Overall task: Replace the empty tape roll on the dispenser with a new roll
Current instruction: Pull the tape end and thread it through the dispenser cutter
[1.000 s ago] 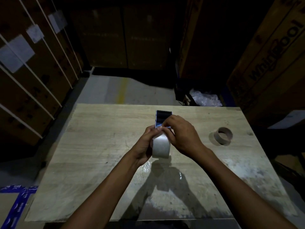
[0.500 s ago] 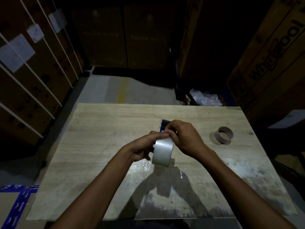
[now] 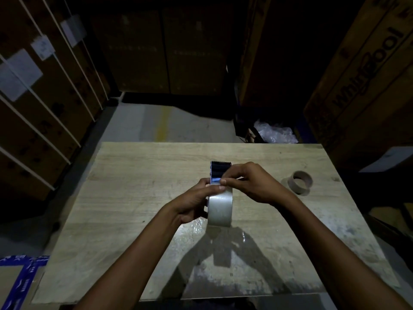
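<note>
Since half a second ago the dispenser (image 3: 220,170) has swung from tilted back to upright, its toothed blade edge showing again at the far end, with the new roll (image 3: 220,208) seated on it and held above the desk (image 3: 134,175). The left hand (image 3: 193,204) is wrapped around the roll's side; the right hand (image 3: 252,184) has its fingers (image 3: 223,181) pinched closed at the top of the roll, likely on the tape's free end, though the tape itself is too faint to confirm. Judgement: roll is mounted, threading toward the blade is under way. The empty core (image 3: 300,182) lies well apart on the right of the desk. The desk is pale wood, smudged and glossy near the front edge. The room is dim, with stacked cardboard cartons (image 3: 368,70) all round and a grey floor beyond.
</note>
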A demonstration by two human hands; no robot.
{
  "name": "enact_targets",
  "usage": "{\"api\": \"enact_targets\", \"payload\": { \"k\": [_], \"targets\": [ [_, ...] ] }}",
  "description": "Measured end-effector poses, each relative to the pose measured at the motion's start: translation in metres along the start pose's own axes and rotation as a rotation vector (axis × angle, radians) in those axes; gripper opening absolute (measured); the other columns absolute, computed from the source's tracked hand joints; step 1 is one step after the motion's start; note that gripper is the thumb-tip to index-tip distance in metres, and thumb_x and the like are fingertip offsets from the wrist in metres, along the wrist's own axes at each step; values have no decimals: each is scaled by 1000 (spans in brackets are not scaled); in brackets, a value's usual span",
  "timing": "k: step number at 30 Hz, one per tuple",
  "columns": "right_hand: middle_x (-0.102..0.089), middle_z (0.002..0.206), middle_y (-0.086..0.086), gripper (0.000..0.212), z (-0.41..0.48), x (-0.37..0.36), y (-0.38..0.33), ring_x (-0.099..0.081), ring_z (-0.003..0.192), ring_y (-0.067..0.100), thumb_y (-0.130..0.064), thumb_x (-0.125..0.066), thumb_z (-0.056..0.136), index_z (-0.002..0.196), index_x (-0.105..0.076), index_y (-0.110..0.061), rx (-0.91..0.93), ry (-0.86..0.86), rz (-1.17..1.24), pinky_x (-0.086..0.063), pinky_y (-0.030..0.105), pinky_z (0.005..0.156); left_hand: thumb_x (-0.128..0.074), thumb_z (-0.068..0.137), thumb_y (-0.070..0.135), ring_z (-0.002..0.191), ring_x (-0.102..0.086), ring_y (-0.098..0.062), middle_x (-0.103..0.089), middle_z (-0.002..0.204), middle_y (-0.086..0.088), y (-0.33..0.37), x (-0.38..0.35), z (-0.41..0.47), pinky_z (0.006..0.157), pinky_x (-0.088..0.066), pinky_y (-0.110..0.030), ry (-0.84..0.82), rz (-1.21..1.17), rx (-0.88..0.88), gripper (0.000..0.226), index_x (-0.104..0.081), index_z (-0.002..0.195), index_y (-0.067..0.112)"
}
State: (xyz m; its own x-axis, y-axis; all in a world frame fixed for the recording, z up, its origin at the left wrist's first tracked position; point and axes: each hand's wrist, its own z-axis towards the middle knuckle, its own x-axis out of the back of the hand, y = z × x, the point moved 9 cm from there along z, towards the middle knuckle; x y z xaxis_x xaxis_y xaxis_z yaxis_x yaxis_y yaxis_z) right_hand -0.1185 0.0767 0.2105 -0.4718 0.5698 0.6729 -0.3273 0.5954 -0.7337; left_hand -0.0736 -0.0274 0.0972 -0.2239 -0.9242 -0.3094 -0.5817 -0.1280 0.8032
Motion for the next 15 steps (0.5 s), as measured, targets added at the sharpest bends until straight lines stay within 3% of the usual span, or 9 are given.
{"api": "enact_targets", "payload": {
  "k": [6, 15],
  "targets": [
    [-71, 100, -8, 18, -1, -2, 1, -67, 94, 6, -31, -74, 86, 98, -79, -19, 20, -76, 23, -57, 28, 83, -81, 70, 48, 109, -57, -32, -54, 140, -21, 2, 0, -2, 83, -50, -46, -25, 20, 8, 76, -48, 136, 29],
    [-70, 91, -6, 10, 0, 1, -8, -66, 81, 9, -17, -67, 90, 92, -77, -17, 70, 159, -142, -57, 35, 77, -81, 67, 44, 106, -60, -30, -59, 130, -14, 7, 0, -1, 71, -53, -40, -19, -6, -22, 82, -45, 137, 26]
  ]
}}
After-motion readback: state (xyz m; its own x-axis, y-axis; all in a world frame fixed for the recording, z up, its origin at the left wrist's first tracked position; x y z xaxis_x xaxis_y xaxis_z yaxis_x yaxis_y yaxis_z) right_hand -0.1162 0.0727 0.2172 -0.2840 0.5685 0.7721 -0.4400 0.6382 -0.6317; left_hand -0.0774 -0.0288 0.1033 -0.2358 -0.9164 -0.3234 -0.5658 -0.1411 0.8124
